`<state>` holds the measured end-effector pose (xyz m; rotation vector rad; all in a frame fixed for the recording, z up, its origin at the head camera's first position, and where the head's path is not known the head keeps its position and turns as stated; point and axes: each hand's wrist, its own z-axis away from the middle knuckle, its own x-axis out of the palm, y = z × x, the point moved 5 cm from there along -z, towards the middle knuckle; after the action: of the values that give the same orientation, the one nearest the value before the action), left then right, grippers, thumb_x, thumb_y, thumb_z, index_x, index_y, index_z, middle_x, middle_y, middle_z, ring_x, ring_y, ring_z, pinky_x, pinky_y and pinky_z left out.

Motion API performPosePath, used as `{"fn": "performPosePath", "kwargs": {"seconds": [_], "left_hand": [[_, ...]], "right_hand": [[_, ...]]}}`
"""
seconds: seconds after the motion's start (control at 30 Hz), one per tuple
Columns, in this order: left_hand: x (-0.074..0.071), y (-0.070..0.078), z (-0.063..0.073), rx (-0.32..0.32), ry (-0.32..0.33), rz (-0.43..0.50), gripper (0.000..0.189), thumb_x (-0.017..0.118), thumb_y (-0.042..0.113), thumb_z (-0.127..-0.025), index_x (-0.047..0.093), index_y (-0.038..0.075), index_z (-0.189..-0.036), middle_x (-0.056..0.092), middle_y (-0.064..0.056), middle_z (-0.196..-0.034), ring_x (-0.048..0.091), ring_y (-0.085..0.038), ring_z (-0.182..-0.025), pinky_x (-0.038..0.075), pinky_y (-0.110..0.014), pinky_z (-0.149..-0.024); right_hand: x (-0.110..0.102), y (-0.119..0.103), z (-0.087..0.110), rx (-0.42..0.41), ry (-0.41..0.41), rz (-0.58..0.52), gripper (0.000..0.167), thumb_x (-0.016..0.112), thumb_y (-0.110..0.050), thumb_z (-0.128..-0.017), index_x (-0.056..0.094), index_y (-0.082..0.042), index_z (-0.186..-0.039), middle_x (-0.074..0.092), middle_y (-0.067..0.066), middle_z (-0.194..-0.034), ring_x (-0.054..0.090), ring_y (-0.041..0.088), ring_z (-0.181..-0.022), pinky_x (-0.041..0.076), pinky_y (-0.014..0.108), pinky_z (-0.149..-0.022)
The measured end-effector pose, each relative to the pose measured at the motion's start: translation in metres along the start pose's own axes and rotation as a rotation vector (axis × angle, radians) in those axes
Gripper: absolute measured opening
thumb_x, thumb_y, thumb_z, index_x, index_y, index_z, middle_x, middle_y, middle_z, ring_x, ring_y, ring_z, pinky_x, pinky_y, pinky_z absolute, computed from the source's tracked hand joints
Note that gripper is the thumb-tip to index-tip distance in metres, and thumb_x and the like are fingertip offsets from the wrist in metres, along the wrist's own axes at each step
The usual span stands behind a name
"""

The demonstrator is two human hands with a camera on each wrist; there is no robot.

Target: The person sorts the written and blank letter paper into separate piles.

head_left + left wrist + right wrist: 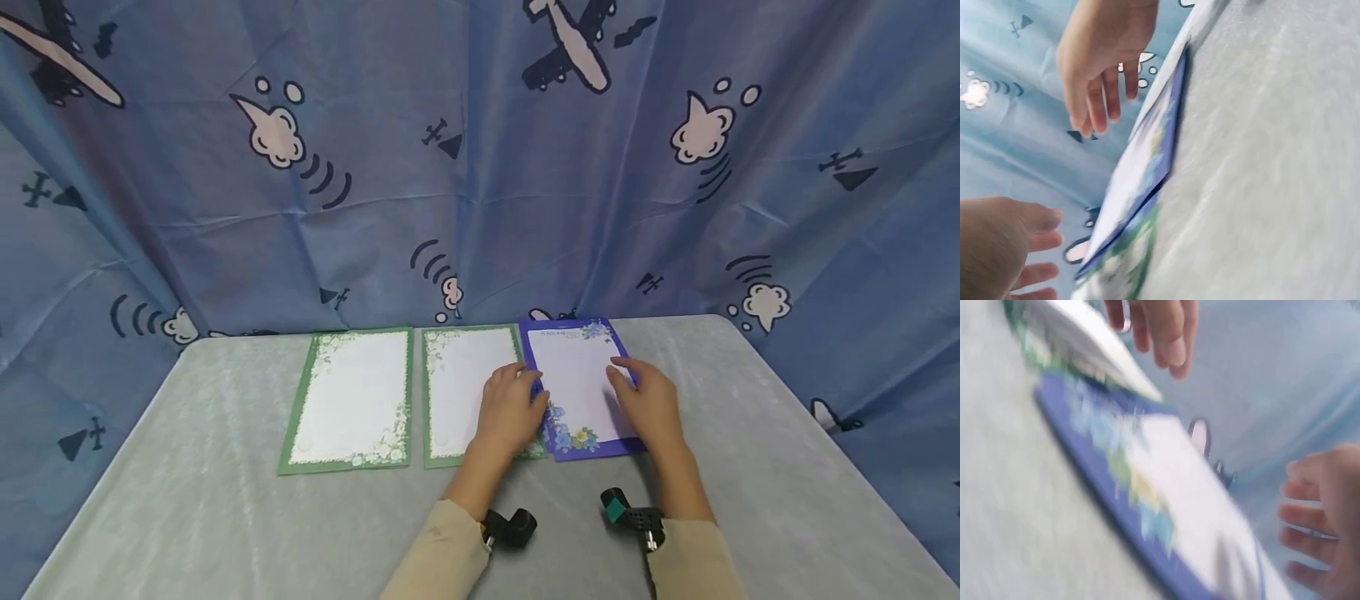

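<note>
A sheet of stationery paper with a blue-violet floral border [581, 387] lies on the table, slightly turned. Over its left edge is my left hand [510, 408], fingers relaxed and apart from any grip. My right hand [651, 404] hovers by its right edge, thumb and fingers spread. Both wrist views show gaps between the fingers and the blue-bordered paper [1135, 162]. Left of it lies a green-bordered floral sheet [461, 392], partly covered by my left hand and overlapped at its right side by the blue one. Another green-bordered sheet [356, 400] lies farther left.
The papers lie in a row toward the back of a table with a grey cloth [225, 533]. Behind and at the sides hangs a blue curtain [375, 167] printed with planes and clouds. Black wrist cameras [513, 527] sit on both wrists.
</note>
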<state>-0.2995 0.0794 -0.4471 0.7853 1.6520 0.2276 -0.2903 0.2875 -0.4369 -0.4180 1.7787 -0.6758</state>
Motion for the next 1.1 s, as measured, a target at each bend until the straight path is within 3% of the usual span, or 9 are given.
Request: {"fn": "performPosePath", "kwargs": {"seconds": [0.23,0.53,0.7,0.83,1.1], "left_hand": [[-0.028,-0.022,0.008,-0.075,-0.033,-0.02,0.035,0.062,0.027,-0.1,0.067,0.013,-0.132,0.061,-0.01,-0.141,0.053,-0.031,-0.135,0.043,-0.049,-0.112],[-0.06,-0.073,0.026,-0.141,0.053,-0.009,0.032,0.066,0.023,-0.098,0.07,0.008,-0.126,0.064,-0.015,-0.136,0.057,-0.037,-0.13,0.044,-0.052,-0.11],[-0.073,-0.098,0.034,-0.161,0.11,-0.026,0.032,0.068,0.021,-0.096,0.071,0.004,-0.123,0.066,-0.018,-0.13,0.059,-0.039,-0.126,0.046,-0.054,-0.107],[-0.079,-0.111,0.036,-0.182,0.157,-0.032,0.031,0.07,0.019,-0.094,0.071,0.003,-0.121,0.069,-0.018,-0.126,0.06,-0.039,-0.125,0.045,-0.054,-0.108],[-0.073,-0.121,0.034,-0.199,0.185,0.009,0.029,0.072,0.018,-0.092,0.073,0.004,-0.117,0.071,-0.017,-0.123,0.06,-0.038,-0.125,0.041,-0.053,-0.112]], "right_hand": [[0.01,-0.039,0.005,-0.084,-0.065,-0.046,0.039,0.055,-0.027,-0.104,0.065,-0.003,-0.132,0.063,0.025,-0.134,0.061,0.042,-0.122,0.049,0.058,-0.102],[0.038,-0.07,0.018,-0.204,-0.129,-0.093,0.036,0.06,-0.024,-0.102,0.067,-0.005,-0.131,0.066,0.021,-0.132,0.065,0.038,-0.117,0.053,0.057,-0.098],[0.059,-0.079,0.024,-0.212,-0.195,-0.167,0.036,0.062,-0.025,-0.101,0.067,-0.004,-0.13,0.066,0.02,-0.134,0.061,0.039,-0.124,0.048,0.058,-0.105],[0.072,-0.081,0.028,-0.216,-0.214,-0.153,0.037,0.063,-0.025,-0.1,0.067,-0.003,-0.13,0.066,0.022,-0.134,0.058,0.043,-0.128,0.044,0.06,-0.109],[0.083,-0.071,0.027,-0.25,-0.143,-0.029,0.036,0.068,-0.017,-0.095,0.068,0.002,-0.126,0.068,0.025,-0.127,0.057,0.045,-0.126,0.044,0.059,-0.108]]}}
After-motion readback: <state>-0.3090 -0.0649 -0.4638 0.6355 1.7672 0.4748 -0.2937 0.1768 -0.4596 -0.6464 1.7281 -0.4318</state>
